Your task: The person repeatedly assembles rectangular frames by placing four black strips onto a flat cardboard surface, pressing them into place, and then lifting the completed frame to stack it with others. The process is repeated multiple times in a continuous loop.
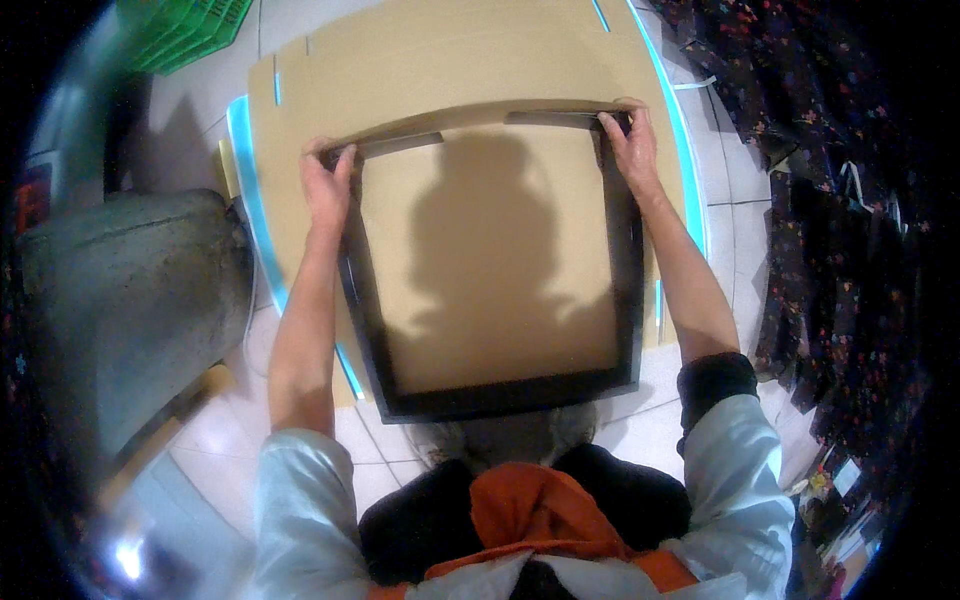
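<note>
Out in front of me is a dark rectangular frame (510,395) with an open middle. Its near rail reaches over my shoes, and brown cardboard shows through the opening. At the far left corner my left hand (325,190) is closed, thumb on the inner side and fingers around the outside. My right hand (632,150) grips the far right corner in the same way. Along the far rail run two short dark strips, a left strip (405,145) and a right strip (550,120), with a gap between them. My shadow falls inside the frame.
The large cardboard sheet (450,60) lies beneath, with a light-blue border (692,190) at its sides. A worn grey bulky object (130,300) stands at left. A green plastic crate (195,35) is at far left. Dark floral-patterned fabric (820,180) lines the right, beside the tiled floor (745,170).
</note>
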`<state>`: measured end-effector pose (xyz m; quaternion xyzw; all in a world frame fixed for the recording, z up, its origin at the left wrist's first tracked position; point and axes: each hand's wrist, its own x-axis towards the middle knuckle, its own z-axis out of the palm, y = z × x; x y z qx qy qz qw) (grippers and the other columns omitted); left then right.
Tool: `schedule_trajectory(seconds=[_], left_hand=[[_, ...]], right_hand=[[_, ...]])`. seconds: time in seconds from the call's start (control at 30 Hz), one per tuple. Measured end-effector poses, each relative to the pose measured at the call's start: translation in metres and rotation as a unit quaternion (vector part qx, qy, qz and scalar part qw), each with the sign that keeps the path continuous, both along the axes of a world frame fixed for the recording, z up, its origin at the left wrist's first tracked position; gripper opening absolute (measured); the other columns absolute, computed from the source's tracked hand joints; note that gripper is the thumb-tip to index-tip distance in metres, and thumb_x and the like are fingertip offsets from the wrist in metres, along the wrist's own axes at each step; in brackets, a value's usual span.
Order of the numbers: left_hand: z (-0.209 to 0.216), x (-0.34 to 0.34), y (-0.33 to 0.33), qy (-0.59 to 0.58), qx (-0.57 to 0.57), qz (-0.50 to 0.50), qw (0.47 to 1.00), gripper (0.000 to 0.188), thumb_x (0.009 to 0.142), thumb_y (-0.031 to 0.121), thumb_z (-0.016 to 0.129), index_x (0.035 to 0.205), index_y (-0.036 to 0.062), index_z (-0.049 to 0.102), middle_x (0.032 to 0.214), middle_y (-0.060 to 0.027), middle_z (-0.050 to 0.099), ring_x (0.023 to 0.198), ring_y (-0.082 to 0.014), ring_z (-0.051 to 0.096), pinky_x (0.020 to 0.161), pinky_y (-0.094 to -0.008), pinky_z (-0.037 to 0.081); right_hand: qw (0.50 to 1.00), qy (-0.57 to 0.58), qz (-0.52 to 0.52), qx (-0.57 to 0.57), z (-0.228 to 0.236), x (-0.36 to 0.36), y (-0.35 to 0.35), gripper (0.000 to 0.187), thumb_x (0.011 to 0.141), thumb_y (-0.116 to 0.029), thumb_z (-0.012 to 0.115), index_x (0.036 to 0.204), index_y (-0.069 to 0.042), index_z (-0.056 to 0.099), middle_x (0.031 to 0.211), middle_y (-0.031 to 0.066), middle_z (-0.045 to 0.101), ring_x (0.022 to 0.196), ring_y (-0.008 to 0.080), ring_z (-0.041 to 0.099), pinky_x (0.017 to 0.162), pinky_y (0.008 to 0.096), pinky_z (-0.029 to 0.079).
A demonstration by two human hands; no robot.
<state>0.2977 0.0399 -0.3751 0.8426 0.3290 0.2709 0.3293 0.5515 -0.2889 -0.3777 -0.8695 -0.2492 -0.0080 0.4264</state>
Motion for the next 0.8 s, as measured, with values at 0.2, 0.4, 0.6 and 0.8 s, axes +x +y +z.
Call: schedule_trajectory(seconds=[0.2, 0.4, 0.6, 0.8], left_hand=[[0.002, -0.015, -0.005, -0.136, -0.193, -0.083, 0.968, 0.020, 0.075, -0.007, 0.057, 0.093, 0.0025, 0.055, 0.105, -0.0136, 0.055, 0.100, -0.0233, 0.053, 0.091, -0.0340, 0.039], [0.011, -0.045, -0.011, 0.040, 0.001, -0.233, 0.972, 0.024, 0.076, -0.001, 0.058, 0.100, 0.0038, 0.056, 0.133, -0.0097, 0.042, 0.128, -0.0296, 0.030, 0.105, -0.0399, 0.024], [0.038, -0.027, 0.002, 0.169, 0.136, -0.296, 0.930, 0.028, 0.077, 0.023, 0.064, 0.095, 0.0039, 0.056, 0.131, -0.0163, 0.041, 0.122, -0.0351, 0.035, 0.100, -0.0410, 0.028], [0.055, 0.044, -0.010, 0.285, 0.051, -0.360, 0.887, 0.057, 0.062, 0.037, 0.074, 0.104, 0.0059, 0.051, 0.113, -0.0218, 0.052, 0.106, -0.0370, 0.049, 0.086, -0.0415, 0.040]], right_hand=[[0.994, 0.034, 0.056, 0.087, -0.007, 0.004, -0.006, 0.023, 0.078, -0.012, 0.062, 0.099, -0.008, 0.054, 0.116, 0.0120, 0.050, 0.109, 0.0255, 0.049, 0.090, 0.0320, 0.039], [0.987, 0.035, 0.157, 0.026, -0.003, -0.004, -0.034, 0.035, 0.079, -0.014, 0.061, 0.113, -0.015, 0.053, 0.134, 0.0122, 0.037, 0.127, 0.0282, 0.030, 0.103, 0.0382, 0.025], [0.890, -0.126, 0.316, -0.305, 0.053, 0.007, -0.042, 0.050, 0.081, -0.029, 0.059, 0.127, -0.020, 0.041, 0.138, 0.0116, 0.032, 0.131, 0.0300, 0.023, 0.107, 0.0423, 0.015], [0.861, 0.095, 0.429, -0.255, 0.061, 0.050, 0.004, 0.047, 0.077, -0.019, 0.064, 0.117, -0.011, 0.041, 0.114, 0.0126, 0.050, 0.106, 0.0294, 0.047, 0.095, 0.0402, 0.032]])
